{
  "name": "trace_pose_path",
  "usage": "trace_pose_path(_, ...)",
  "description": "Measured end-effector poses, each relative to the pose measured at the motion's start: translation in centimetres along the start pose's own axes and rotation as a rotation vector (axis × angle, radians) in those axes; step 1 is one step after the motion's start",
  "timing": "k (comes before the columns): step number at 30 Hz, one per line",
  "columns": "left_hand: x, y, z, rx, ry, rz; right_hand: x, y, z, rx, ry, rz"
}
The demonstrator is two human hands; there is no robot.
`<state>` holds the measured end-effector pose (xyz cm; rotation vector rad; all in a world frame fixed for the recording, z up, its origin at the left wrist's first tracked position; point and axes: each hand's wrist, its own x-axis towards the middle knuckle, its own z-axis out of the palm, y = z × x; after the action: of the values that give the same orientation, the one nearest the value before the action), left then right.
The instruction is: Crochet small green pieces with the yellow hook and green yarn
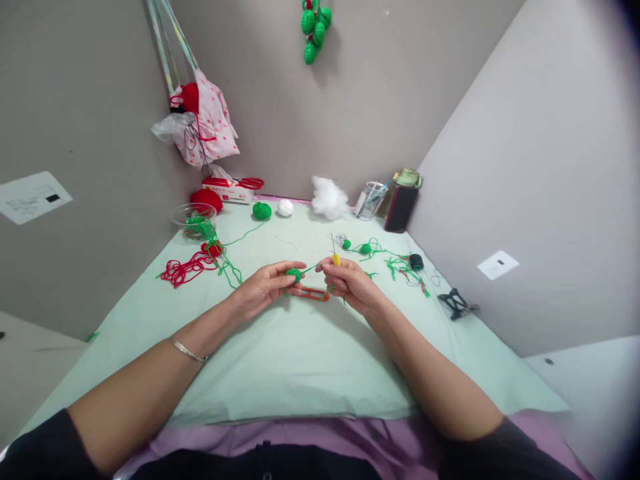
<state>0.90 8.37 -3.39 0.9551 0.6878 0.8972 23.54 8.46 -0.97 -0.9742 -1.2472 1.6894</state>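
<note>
Head view: left hand (pixel 265 285) pinching small green yarn piece (pixel 293 273) above middle of worktop (pixel 280 373). Right hand (pixel 349 280) grasping thin yellow-handled tool (pixel 337 259), green strand (pixel 311 268) running between hands. Orange-red object (pixel 319 295) just below. Near far edge: green ball (pixel 261 211), white stuffing (pixel 329 199). Toward left edge: red yarn (pixel 181 273). By right edge: black stand (pixel 455 304).

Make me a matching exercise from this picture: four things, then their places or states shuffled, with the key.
1. Left hand
2. Right hand
3. Red scissors
4. White fluff

A. Between the white ball and the clear cup
B. Holding a yellow-handled tool
C. On a red-and-white box
D. Holding a small green piece

Pairs: 1-D, 2-B, 3-C, 4-A
</note>
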Motion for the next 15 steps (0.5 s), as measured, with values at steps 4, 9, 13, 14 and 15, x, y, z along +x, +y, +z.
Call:
trace_pose_path(4,0.05,-0.04,-0.12,0.006,0.029,0.045,-0.08,0.09,0.29,-0.010,-0.001,0.002)
trace_pose_path(9,-0.03,-0.21,0.10,0.056,0.031,0.054,-0.01,0.07,0.22,-0.006,0.015,-0.005)
trace_pose_path(13,-0.04,-0.49,0.21,0.108,0.007,0.034,0.10,-0.01,-0.09,0.001,0.032,-0.005)
trace_pose_path(14,-0.06,-0.51,0.21,0.116,0.001,0.032,0.10,-0.02,-0.12,0.003,0.034,-0.004)
trace_pose_path(15,-0.10,-0.51,0.22,0.121,-0.004,0.030,0.10,-0.03,-0.12,0.005,0.037,-0.004)
